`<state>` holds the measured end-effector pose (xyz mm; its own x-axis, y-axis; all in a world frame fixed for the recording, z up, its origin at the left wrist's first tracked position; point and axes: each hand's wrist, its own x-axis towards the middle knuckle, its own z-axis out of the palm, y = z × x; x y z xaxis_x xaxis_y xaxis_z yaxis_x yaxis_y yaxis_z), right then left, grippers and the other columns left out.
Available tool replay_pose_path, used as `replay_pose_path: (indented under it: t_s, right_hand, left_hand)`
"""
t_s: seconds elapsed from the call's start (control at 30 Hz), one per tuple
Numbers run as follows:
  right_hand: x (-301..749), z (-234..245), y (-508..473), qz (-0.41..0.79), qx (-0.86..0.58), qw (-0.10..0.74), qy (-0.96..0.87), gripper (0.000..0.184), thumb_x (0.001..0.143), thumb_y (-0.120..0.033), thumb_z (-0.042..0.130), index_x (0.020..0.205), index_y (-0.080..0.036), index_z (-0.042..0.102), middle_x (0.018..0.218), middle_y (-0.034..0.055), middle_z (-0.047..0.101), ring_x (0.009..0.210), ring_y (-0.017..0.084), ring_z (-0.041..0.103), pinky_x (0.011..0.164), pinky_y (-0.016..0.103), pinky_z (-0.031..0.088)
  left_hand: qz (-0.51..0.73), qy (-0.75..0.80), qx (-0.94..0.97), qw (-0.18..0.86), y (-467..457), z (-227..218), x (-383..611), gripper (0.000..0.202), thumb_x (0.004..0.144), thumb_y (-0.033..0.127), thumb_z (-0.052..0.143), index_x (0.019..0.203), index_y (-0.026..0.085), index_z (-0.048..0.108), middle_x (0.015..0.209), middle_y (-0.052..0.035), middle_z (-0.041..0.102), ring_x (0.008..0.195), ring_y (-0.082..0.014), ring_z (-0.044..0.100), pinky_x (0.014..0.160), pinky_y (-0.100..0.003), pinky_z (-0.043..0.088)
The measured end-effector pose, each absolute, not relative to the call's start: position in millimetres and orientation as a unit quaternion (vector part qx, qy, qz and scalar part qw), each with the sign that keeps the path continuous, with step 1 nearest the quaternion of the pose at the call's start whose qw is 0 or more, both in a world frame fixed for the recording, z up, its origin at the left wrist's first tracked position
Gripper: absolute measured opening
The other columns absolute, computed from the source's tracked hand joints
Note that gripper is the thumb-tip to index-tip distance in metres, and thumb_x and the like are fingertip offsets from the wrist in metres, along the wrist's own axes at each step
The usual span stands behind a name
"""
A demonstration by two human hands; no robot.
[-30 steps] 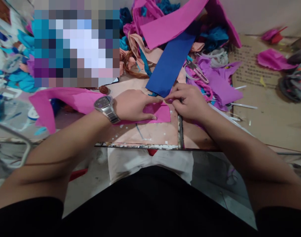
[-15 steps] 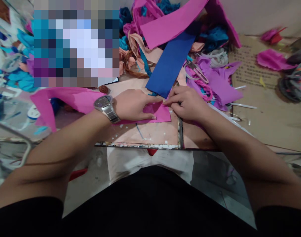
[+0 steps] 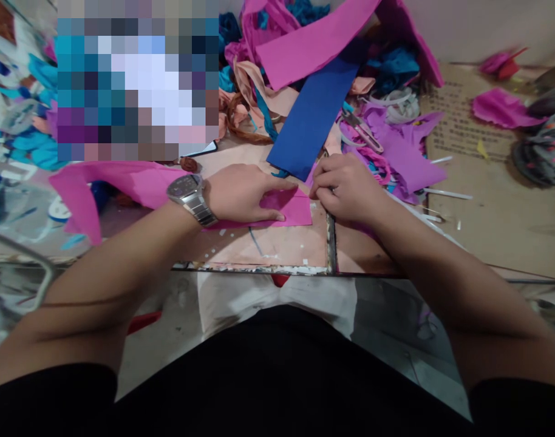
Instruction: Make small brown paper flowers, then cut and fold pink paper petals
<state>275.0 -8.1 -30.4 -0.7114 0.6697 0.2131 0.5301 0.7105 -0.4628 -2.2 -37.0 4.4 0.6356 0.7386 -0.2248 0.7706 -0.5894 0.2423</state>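
A long strip of magenta crepe paper [image 3: 141, 182] lies across the pinkish work board [image 3: 277, 246], its right end folded flat. My left hand [image 3: 243, 193], with a metal watch on the wrist, lies flat on that folded end with fingers stretched out, pressing it down. My right hand [image 3: 345, 188] sits at the paper's right edge with fingers curled together, pinching the edge of the magenta paper.
A blue paper sheet [image 3: 316, 112] lies just behind my hands, under a wide magenta strip [image 3: 314, 45]. Purple paper scraps [image 3: 407, 152] and small snips [image 3: 362, 130] lie to the right, on cardboard [image 3: 500, 206]. Blue and pink scraps pile at left. The board's front edge [image 3: 259, 269] is near my lap.
My right hand's fingers have drawn in slightly along the paper's right edge. My left hand stays pressed on the paper; the view shifted a little.
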Motion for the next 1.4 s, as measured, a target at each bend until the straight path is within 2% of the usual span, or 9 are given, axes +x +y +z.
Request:
replay_pose_path:
  t_s: [0.17, 0.4, 0.5, 0.7, 1.23, 1.4]
  right_hand:
    - [272.7, -32.0, -11.6, 0.203, -0.324, 0.214, -0.899, 0.035, 0.093, -0.013, 0.063, 0.105, -0.025, 0.093, 0.104, 0.0109, 0.082, 0.094, 0.029, 0.073, 0.089, 0.047, 0.057]
    - [274.9, -36.4, -7.2, 0.22, -0.296, 0.203, -0.907, 0.034, 0.093, -0.014, 0.061, 0.093, -0.026, 0.092, 0.099, 0.009, 0.082, 0.092, 0.027, 0.073, 0.088, 0.046, 0.058]
    - [275.0, -34.2, -7.3, 0.217, -0.287, 0.2, -0.911, 0.033, 0.091, -0.013, 0.062, 0.089, -0.026, 0.091, 0.103, 0.01, 0.084, 0.093, 0.028, 0.074, 0.091, 0.048, 0.059]
    - [273.7, -31.4, -10.1, 0.206, -0.254, 0.186, -0.926, 0.035, 0.09, -0.01, 0.061, 0.094, -0.027, 0.091, 0.116, 0.007, 0.09, 0.108, 0.033, 0.077, 0.105, 0.056, 0.058]
    - [278.6, -30.8, -7.0, 0.193, -0.223, 0.195, -0.935, 0.036, 0.091, -0.008, 0.059, 0.094, -0.024, 0.091, 0.114, 0.0061, 0.091, 0.109, 0.031, 0.081, 0.107, 0.053, 0.062]
    - [278.4, -30.4, -7.6, 0.191, -0.227, 0.197, -0.934, 0.036, 0.092, -0.009, 0.059, 0.095, -0.026, 0.091, 0.114, 0.0051, 0.091, 0.109, 0.031, 0.08, 0.106, 0.054, 0.062]
  left_hand:
    - [-0.053, 0.429, 0.888, 0.157, -37.8, 4.4, -2.6, 0.074, 0.098, 0.066, 0.072, 0.166, 0.036, 0.065, 0.092, -0.0068, 0.083, 0.096, -0.0315, 0.079, 0.081, -0.037, 0.046]
    - [-0.059, 0.428, 0.889, 0.15, -36.5, 3.3, -1.2, 0.078, 0.099, 0.067, 0.071, 0.169, 0.035, 0.062, 0.098, -0.0077, 0.084, 0.098, -0.0316, 0.079, 0.082, -0.036, 0.045]
    - [-0.067, 0.427, 0.891, 0.141, -35.7, 3.4, -2.0, 0.081, 0.099, 0.07, 0.07, 0.171, 0.033, 0.06, 0.1, -0.0088, 0.084, 0.098, -0.0324, 0.079, 0.08, -0.036, 0.044]
    - [-0.069, 0.428, 0.89, 0.139, -33.9, 4.2, -5.3, 0.082, 0.097, 0.075, 0.07, 0.167, 0.032, 0.065, 0.101, -0.0092, 0.085, 0.1, -0.0329, 0.078, 0.083, -0.036, 0.044]
    - [-0.075, 0.431, 0.888, 0.141, -33.0, 5.8, -6.6, 0.082, 0.098, 0.071, 0.073, 0.169, 0.033, 0.062, 0.107, -0.0082, 0.085, 0.105, -0.0323, 0.079, 0.087, -0.036, 0.046]
    - [-0.035, 0.416, 0.899, 0.128, -34.5, 2.1, -6.4, 0.075, 0.101, 0.075, 0.067, 0.163, 0.034, 0.069, 0.101, -0.0083, 0.085, 0.1, -0.0315, 0.079, 0.083, -0.036, 0.044]
